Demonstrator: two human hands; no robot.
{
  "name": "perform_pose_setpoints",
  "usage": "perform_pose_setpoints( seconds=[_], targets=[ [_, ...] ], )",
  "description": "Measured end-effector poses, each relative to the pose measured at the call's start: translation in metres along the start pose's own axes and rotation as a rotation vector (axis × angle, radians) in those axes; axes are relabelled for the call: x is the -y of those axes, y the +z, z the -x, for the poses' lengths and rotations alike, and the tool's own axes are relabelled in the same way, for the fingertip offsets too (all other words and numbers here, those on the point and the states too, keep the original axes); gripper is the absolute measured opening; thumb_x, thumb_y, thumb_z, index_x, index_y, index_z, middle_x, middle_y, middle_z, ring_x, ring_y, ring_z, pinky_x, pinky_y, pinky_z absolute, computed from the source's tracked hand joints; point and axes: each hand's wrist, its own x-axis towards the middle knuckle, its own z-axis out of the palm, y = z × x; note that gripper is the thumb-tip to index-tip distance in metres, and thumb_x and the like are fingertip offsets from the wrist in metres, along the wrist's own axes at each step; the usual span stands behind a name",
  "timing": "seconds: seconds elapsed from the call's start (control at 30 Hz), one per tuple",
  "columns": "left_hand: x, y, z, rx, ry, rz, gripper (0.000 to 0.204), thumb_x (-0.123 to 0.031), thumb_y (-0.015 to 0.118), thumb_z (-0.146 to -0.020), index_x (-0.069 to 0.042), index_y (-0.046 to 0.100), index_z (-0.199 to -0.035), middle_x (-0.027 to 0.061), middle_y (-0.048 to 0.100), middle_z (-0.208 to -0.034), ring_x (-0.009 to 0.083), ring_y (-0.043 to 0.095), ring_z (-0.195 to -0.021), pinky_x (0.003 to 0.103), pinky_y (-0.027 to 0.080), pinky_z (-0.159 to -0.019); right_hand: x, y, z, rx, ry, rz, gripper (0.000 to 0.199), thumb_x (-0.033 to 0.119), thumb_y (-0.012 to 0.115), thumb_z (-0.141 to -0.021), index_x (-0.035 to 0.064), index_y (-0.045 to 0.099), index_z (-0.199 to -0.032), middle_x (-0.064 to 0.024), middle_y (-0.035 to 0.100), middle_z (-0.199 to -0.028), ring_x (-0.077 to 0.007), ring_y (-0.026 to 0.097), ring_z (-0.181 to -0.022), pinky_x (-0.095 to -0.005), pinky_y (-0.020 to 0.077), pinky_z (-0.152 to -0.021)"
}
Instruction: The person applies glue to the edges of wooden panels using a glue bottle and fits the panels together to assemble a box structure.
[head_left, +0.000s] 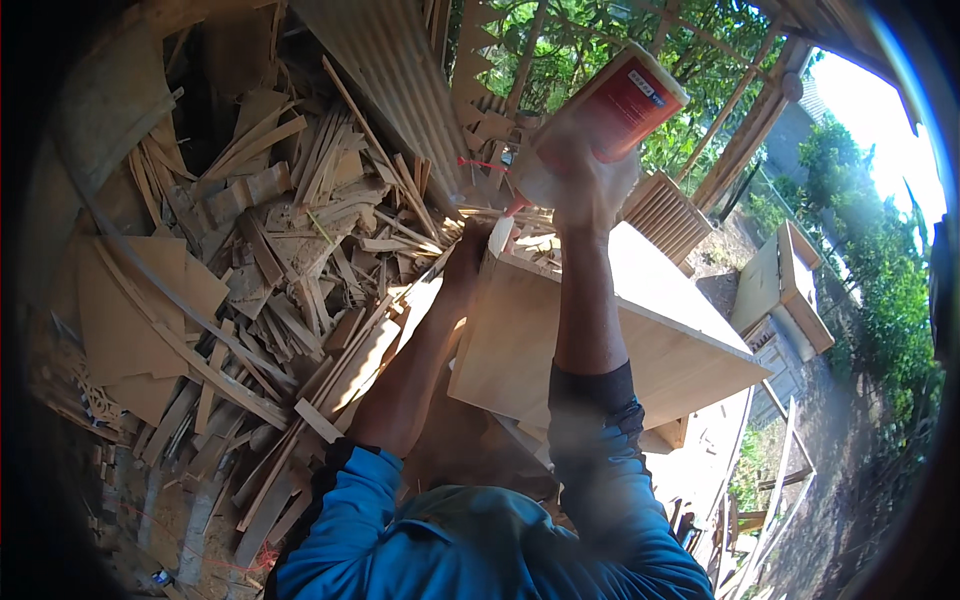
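My right hand [588, 190] is wrapped round a large glue bottle [628, 108], pale with a red label. The bottle is tilted, and its red nozzle [517, 205] points down to the left. Just below the nozzle is a small pale wood strip [498, 237]. My left hand [472, 248] grips this strip, its fingers partly hidden behind it. Both hands are at the far corner of a light wooden box or cabinet [520, 330], with a broad flat side facing me. I cannot tell whether the nozzle touches the strip.
Scrap wood [290, 240] is heaped on the left, with thin board offcuts [140, 310]. A corrugated metal sheet [375, 90] leans behind the heap. Right of the box are a slatted wooden piece [667, 215], a wooden post [750, 125] and another wooden box [785, 280] outdoors.
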Motion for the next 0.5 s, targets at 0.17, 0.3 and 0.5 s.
perform_pose_setpoints(
  seconds=[0.17,0.3,0.5],
  targets=[
    [0.001,0.002,-0.009,0.003,-0.167,0.307,0.026,-0.014,0.06,-0.092,-0.002,0.057,-0.115,0.0013,0.051,-0.09,0.0107,0.049,-0.082,0.028,0.043,-0.077,-0.01,-0.005,-0.01,0.084,0.063,-0.076,0.037,0.016,0.076,-0.074,0.0029,0.061,-0.105,-0.0057,0.067,-0.093,-0.0123,0.064,-0.083,-0.0288,0.0517,-0.075],
    [0.01,-0.001,-0.005,-0.009,0.081,0.082,0.028,-0.016,0.062,-0.091,-0.001,0.058,-0.113,0.0021,0.052,-0.09,0.0117,0.051,-0.084,0.029,0.043,-0.079,-0.01,-0.002,-0.009,0.087,0.086,-0.094,0.034,0.013,0.074,-0.075,0.0035,0.061,-0.105,-0.0046,0.067,-0.092,-0.012,0.064,-0.08,-0.0281,0.0514,-0.073],
    [0.016,0.0,-0.009,0.018,0.028,-0.119,0.03,-0.017,0.066,-0.087,-0.001,0.062,-0.112,0.0042,0.052,-0.091,0.0144,0.052,-0.086,0.031,0.043,-0.081,-0.016,-0.005,-0.012,0.095,0.121,-0.237,0.03,0.01,0.072,-0.075,0.0045,0.06,-0.103,-0.0016,0.064,-0.088,-0.0107,0.061,-0.075,-0.0274,0.0503,-0.069]
  ],
)
